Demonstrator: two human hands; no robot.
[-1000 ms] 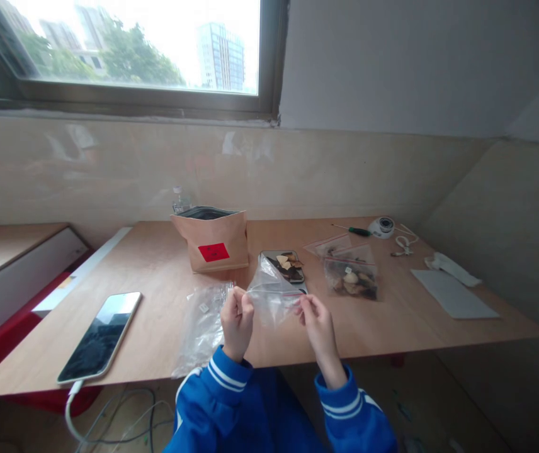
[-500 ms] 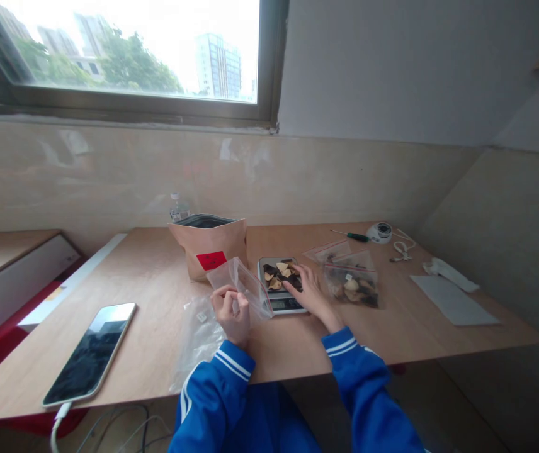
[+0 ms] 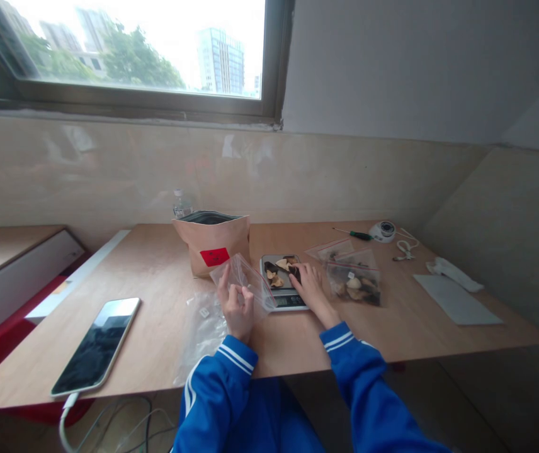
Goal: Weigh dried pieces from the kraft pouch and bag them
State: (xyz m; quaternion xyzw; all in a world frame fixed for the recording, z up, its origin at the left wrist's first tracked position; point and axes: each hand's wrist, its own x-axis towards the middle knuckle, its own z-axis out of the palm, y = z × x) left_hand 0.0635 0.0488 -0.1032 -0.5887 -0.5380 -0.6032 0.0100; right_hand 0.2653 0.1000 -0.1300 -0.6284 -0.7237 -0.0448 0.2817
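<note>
My left hand [image 3: 235,308] pinches a small clear zip bag [image 3: 243,277] and holds it up, mouth tilted toward the scale. A small digital scale [image 3: 283,298] sits just right of it with dark and pale dried pieces [image 3: 276,275] on its pan. My right hand [image 3: 312,288] rests on the pan's right side, fingers curled on the pieces. A filled zip bag [image 3: 354,283] of the same pieces lies right of that hand. A tan paper pouch [image 3: 213,242] with a red label stands open behind the scale.
A pile of empty clear bags [image 3: 203,324] lies by my left wrist. A phone [image 3: 97,345] on a cable lies near the front left edge. A screwdriver [image 3: 352,234], a round white device [image 3: 383,229], a cable and a white sheet [image 3: 456,301] sit at the right.
A second ago both hands held the clear bag open near the table edge. The right hand let go and moved onto the scale pan; the left hand carried the bag forward.
</note>
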